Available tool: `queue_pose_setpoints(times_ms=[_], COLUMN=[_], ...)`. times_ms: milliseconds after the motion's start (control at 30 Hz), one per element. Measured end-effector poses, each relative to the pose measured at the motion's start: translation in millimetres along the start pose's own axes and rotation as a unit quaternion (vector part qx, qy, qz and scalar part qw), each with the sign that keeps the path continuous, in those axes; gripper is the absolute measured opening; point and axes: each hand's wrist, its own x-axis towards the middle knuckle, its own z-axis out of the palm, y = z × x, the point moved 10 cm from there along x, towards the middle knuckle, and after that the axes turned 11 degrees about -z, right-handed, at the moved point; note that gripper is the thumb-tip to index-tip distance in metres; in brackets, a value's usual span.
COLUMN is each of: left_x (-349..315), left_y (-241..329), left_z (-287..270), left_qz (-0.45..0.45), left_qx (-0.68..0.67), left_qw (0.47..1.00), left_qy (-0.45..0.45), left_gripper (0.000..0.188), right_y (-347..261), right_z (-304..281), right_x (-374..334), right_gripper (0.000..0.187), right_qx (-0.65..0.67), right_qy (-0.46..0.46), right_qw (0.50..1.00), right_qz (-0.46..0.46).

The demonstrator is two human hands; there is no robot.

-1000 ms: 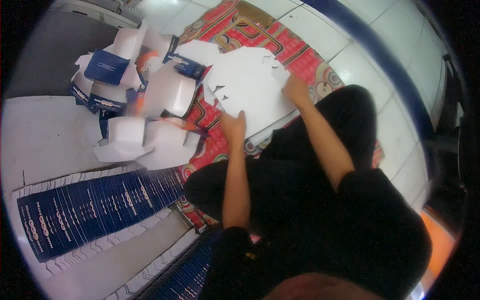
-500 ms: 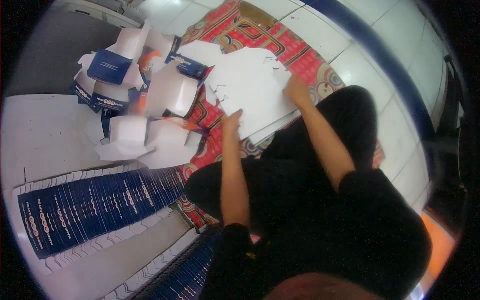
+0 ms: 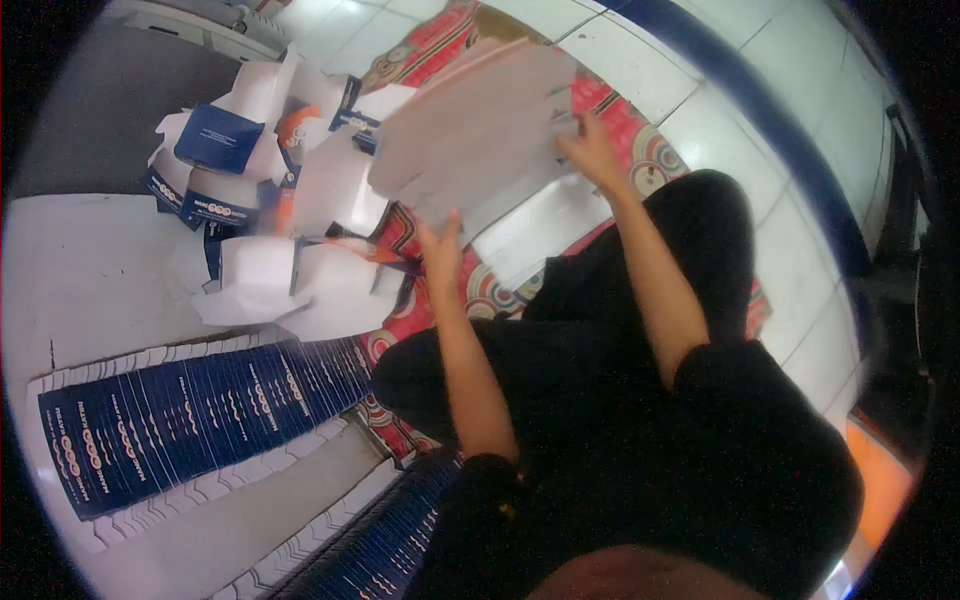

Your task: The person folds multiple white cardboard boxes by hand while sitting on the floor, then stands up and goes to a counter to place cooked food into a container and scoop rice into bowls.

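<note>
A flat white cardboard box blank [image 3: 470, 130], smeared by motion, is raised and tilted in front of me. My left hand [image 3: 441, 250] is closed on its near left edge, with the thumb up on the white face. On the right edge, my right hand [image 3: 592, 158] grips the same blank; its fingertips are partly blurred. Beneath it, another white blank [image 3: 545, 228] lies by my knee. Left of my hands, partly folded boxes [image 3: 345, 190], white inside and dark blue and orange outside, are heaped together.
A long row of dark blue box blanks [image 3: 200, 420] fans out at the lower left, with a second row [image 3: 370, 545] nearer my body. A red patterned mat [image 3: 640, 150] lies under the work. White floor tiles [image 3: 730, 150] and a dark blue stripe [image 3: 760, 110] run along the right.
The top blank has lifted off the one below and tilted up and away, uncovering more of the lower blank. My left hand shifted slightly left; my right hand moved slightly away from me.
</note>
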Motion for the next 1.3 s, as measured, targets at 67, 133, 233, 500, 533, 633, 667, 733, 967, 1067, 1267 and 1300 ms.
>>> queue_pose_setpoints(times_ms=[67, 133, 233, 500, 533, 633, 667, 733, 967, 1067, 1267, 1300], left_x=[-1.4, 0.1, -2.4, -15.6, -12.8, 10.9, 10.7, 15.9, 2.2, -7.0, 2.3, 2.7], left_y=[-7.7, -1.0, 9.7, 36.5, 33.1, 4.7, -3.2, -18.4, 2.7, 9.3, -16.4, -27.9], left_z=[14.9, 19.0, 13.7, 7.3, 3.8, -9.1, -9.0, 15.8, 9.9, 17.5, 21.8, 27.9], left_qz=[-0.019, 0.004, 0.019, 0.099, 0.104, 0.081, 0.081, 0.010, -0.009, -0.018, -0.038, -0.092], left_qx=[-0.025, -0.014, -0.004, -0.040, -0.068, -0.033, -0.034, -0.026, -0.035, 0.005, -0.018, -0.033], left_qw=[0.999, 0.998, 1.000, 0.993, 0.990, 0.993, 0.993, 0.999, 0.999, 1.000, 0.998, 0.993], left_qy=[-0.033, -0.056, -0.022, 0.059, 0.059, 0.077, 0.076, 0.025, 0.014, 0.025, -0.044, -0.073], left_gripper=[0.047, 0.050, 0.053, 0.056, 0.056, 0.051, 0.051, 0.044, 0.042, 0.040, 0.038, 0.041], right_y=[-1.6, -22.0, -15.5, -41.0, -40.4, -33.2, -29.7, -15.0, 3.0, 15.4, 21.1, 24.8], right_z=[5.8, 7.6, 13.5, 0.5, -0.5, 18.6, 21.7, 18.3, 27.6, 19.1, 32.3, 34.6], right_x=[-8.7, -11.9, -10.6, -16.9, -15.7, -11.9, -12.4, -11.6, -12.6, -14.8, -21.4, -23.2], right_gripper=[0.071, 0.072, 0.072, 0.062, 0.062, 0.065, 0.067, 0.069, 0.064, 0.062, 0.054, 0.053], right_qx=[-0.035, -0.063, -0.026, -0.018, -0.018, 0.074, 0.025, -0.030, 0.053, -0.002, -0.125, -0.156], right_qy=[0.013, 0.025, -0.031, 0.045, 0.046, 0.008, 0.001, 0.000, -0.035, -0.031, -0.070, -0.098], right_qw=[0.998, 0.992, 0.998, 0.995, 0.995, 0.995, 0.996, 0.994, 0.998, 0.999, 0.989, 0.982], right_qz=[-0.051, -0.103, -0.051, -0.084, -0.082, -0.067, -0.087, -0.107, -0.027, -0.029, -0.032, -0.033])
